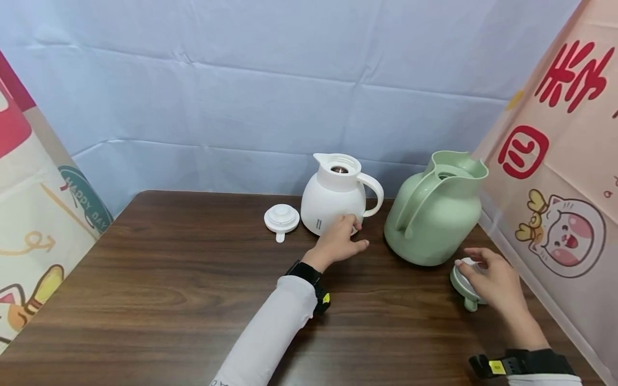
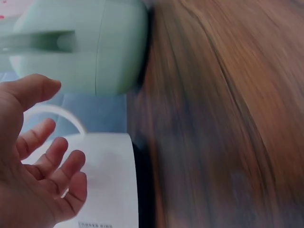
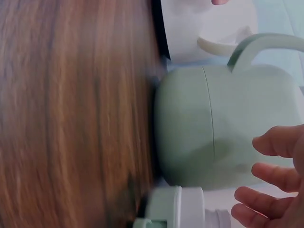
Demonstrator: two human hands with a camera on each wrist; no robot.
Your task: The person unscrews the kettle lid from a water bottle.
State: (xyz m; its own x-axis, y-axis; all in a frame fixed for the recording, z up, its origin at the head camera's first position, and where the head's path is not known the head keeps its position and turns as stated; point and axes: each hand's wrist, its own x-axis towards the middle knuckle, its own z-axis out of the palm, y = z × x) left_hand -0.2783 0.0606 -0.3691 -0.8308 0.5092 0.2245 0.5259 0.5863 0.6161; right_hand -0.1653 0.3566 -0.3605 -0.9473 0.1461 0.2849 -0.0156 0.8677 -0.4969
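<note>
In the head view, my left hand is in front of the white thermos jug, its fingers loosely bent and holding nothing. The left wrist view shows that hand with thumb apart from the fingers, overlapping the white jug. At the right, my right hand hovers by the green-and-white lid, partly covering it. Its thumb and fingers are spread with nothing between them in the right wrist view, where the lid shows below. The larger green jug stands between both hands. Neither jug wears a lid.
A white lid with a small tab lies left of the white jug. The brown wooden table runs back to a light blue cloth. Printed cloths hang at the left and close on the right.
</note>
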